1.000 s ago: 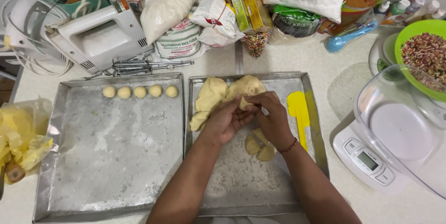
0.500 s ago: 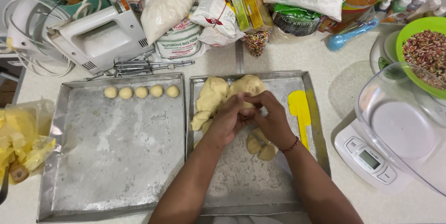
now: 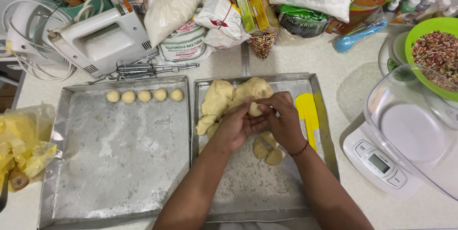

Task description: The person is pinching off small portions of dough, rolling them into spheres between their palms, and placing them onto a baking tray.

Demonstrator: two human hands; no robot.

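Fingers (image 3: 267, 108) of both hands are curled together around one small dough piece (image 3: 255, 110), which sits pinched between my left hand (image 3: 238, 126) and my right hand (image 3: 285, 122) just above the right tray (image 3: 322, 115). From my remote view I judge the step in hand to be shaping that lump into a ball, so I would keep the pressure light and even, cupping it and turning it so no seam or crack is left on the surface.

At 12 o'clock from the hands, touching the fingertips, lies the big dough mass (image 3: 234, 96); I would keep the piece lifted clear of it so the two do not stick again. At 6 o'clock, just below the right wrist, two cut dough pieces (image 3: 267, 149) lie on the floured tray floor. At 3 o'clock a yellow scraper (image 3: 307, 115) lies flat along the tray's right side, near the right hand but not touching it.

The left tray (image 3: 86, 192) at 9 o'clock carries a row of five finished dough balls (image 3: 144, 95) along its far edge; matching their size and roundness seems the sound measure. A kitchen scale (image 3: 377, 163) stands on the counter (image 3: 353, 68) at 4 o'clock, well apart, and a hand mixer (image 3: 102, 39) rests beyond the left tray at 10 o'clock.
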